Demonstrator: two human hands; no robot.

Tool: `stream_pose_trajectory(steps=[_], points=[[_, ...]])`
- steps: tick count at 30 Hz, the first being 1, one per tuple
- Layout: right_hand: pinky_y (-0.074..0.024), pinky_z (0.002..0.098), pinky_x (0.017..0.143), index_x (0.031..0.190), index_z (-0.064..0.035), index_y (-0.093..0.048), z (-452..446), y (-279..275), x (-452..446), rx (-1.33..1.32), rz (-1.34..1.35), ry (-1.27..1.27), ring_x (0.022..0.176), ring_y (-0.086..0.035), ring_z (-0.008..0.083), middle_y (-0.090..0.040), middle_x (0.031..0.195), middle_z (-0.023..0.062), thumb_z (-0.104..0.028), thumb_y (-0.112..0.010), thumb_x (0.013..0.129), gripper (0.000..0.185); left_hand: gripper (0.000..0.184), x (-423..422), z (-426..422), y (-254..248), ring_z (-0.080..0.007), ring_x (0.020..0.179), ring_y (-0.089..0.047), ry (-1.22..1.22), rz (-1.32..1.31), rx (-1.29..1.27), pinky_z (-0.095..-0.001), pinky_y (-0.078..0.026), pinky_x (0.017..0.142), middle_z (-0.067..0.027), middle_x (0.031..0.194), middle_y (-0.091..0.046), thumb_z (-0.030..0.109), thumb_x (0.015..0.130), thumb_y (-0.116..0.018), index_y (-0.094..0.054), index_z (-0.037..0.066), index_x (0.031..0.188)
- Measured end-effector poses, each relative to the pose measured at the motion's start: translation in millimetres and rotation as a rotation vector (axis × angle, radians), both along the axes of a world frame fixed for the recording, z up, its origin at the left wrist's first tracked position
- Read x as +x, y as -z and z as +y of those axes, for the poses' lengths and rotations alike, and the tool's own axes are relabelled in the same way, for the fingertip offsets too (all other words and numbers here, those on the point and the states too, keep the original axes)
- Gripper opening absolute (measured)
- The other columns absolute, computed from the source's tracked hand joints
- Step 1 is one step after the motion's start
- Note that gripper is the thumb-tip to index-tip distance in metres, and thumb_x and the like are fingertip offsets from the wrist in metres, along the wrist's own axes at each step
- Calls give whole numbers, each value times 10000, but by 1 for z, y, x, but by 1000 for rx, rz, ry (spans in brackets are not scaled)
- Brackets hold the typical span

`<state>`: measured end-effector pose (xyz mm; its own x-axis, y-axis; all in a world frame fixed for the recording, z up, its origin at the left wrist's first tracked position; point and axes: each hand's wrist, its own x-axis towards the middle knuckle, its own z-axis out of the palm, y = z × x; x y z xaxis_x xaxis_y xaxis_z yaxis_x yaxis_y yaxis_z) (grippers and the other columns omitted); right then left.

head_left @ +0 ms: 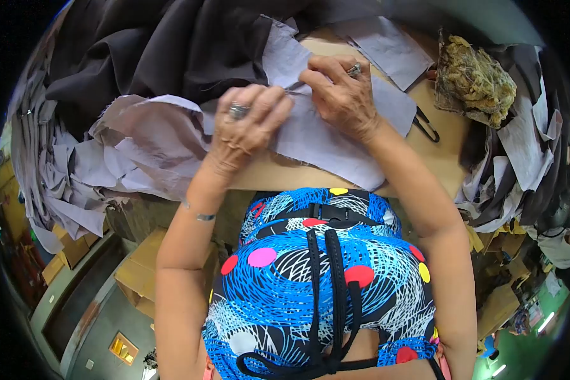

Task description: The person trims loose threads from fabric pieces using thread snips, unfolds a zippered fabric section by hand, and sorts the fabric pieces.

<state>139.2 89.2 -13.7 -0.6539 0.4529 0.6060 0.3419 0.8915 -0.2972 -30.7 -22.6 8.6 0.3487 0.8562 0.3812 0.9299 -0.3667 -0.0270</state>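
Both hands are over a light lilac-grey cloth piece (335,142) that lies on a tan board (446,152). My left hand (250,123) has its fingers curled and pressed onto the cloth's upper left part. Close to its right, my right hand (342,95) pinches the cloth's upper edge between thumb and fingertips. A narrow strip of the same light cloth (282,54) runs up from between the hands, beside a large dark cloth (152,57). Small black thread snips (427,125) lie at the right edge of the light piece.
Crumpled light cloth (152,136) lies at the left, with hanging layers (38,145) beyond it. At the upper right are another light piece (386,50) and a plastic-wrapped yellowish bundle (478,79). More cloth (529,139) hangs at the right. Cardboard boxes (139,269) stand below.
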Motion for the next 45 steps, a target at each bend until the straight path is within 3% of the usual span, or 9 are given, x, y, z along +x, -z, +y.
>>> stream_pose_trajectory(steps=[2,5,7,17,25,28,34,38,45], points=[[-392,330,790,856,-128,-597,0,2,3,-49,-7,-101,805,-553,183,-568,916,8,-91,-607,657,203,354,13,-3,-1,-222,969,-551,-2,-108,-153,-341,-455,832,-43,1065,-567,43,680,-607,-614,74,1032],[-461,319,656,854,-96,-594,3,5,4,-119,3,-343,754,-563,194,-561,850,33,-73,-613,651,205,340,12,-7,13,-221,969,-548,-31,-205,-131,-332,-465,821,-52,1054,-565,36,687,-579,-609,53,1026],[-468,324,668,854,-88,-592,1,6,5,-156,-23,-327,758,-567,210,-562,842,43,-69,-613,665,191,326,12,-9,14,-208,966,-545,-32,-203,-106,-332,-468,800,-51,1032,-561,84,700,-549,-600,42,1019],[-492,394,581,803,-56,-575,1,1,-11,-331,-120,-172,686,-602,292,-565,811,96,-123,-612,722,111,350,11,-7,14,-258,925,-535,-85,-265,-104,-352,-462,805,-70,961,-569,-11,653,-623,-618,58,996],[-511,376,528,740,-57,-572,-3,-1,-28,-205,-199,-59,621,-623,279,-576,745,95,-165,-630,697,129,350,9,-11,19,-248,910,-532,-43,-220,-43,-349,-461,783,-57,922,-560,13,637,-616,-631,74,981],[-506,359,499,718,-57,-567,-4,1,-30,-161,-191,-24,592,-621,266,-574,723,94,-167,-625,701,125,301,6,-11,22,-214,941,-526,-40,-170,-29,-343,-447,776,-34,928,-531,109,686,-570,-612,90,983],[-494,340,470,690,-76,-561,-8,7,-32,-124,-127,38,542,-608,249,-568,699,84,-197,-627,723,142,349,7,-11,20,-233,884,-529,-44,-216,-48,-346,-459,761,-42,887,-547,47,636,-616,-636,100,980],[-481,342,455,687,-86,-554,-9,14,-28,-133,-88,69,539,-602,238,-564,688,77,-243,-627,755,186,316,5,-11,22,-212,909,-524,-52,-164,-42,-340,-448,751,-20,906,-539,112,680,-582,-612,111,995],[-478,356,570,751,-65,-567,-8,-19,35,-199,-59,111,622,-589,246,-574,772,65,-156,-628,774,112,248,7,-9,15,-224,884,-525,-110,-316,-96,-335,-449,748,-24,903,-548,56,683,-630,-631,100,927]])
